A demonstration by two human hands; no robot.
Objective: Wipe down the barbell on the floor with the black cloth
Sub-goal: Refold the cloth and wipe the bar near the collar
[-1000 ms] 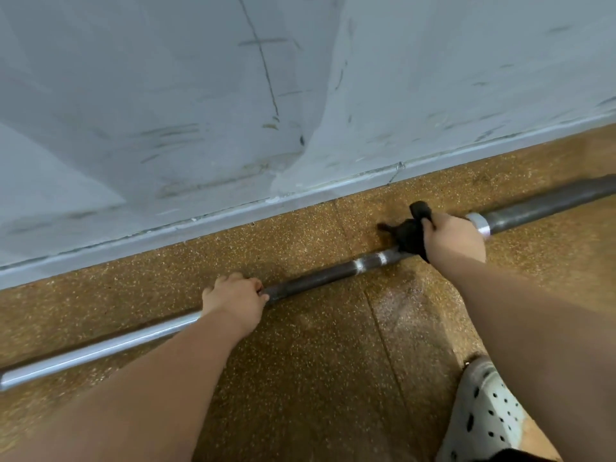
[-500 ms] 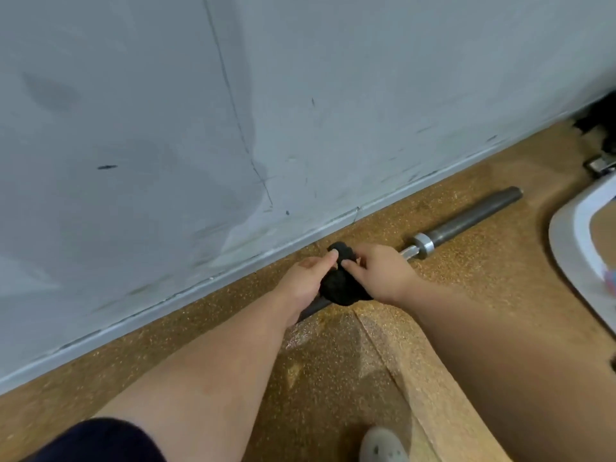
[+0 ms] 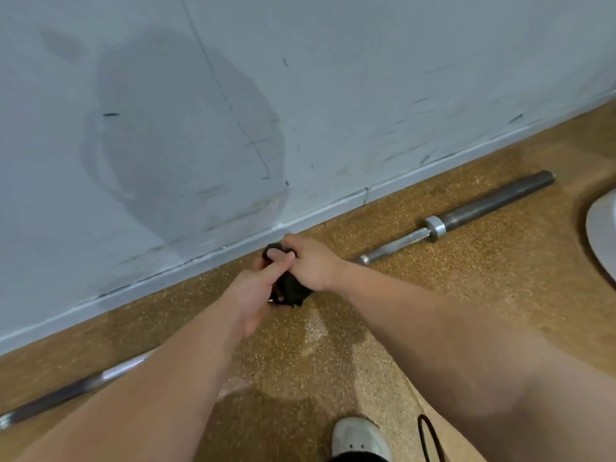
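Fingers of my left hand and right hand both close around the black cloth, bunched between them. The barbell lies on the floor along the wall, running from eight o'clock to two o'clock.

Your path along the barbell runs tight against the wall; open floor lies on your near side.

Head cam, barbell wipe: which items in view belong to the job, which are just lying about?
Job:
- barbell
- black cloth
- left hand
- right hand

Lying about:
- white shoe
- white curved object, right edge
- black cord
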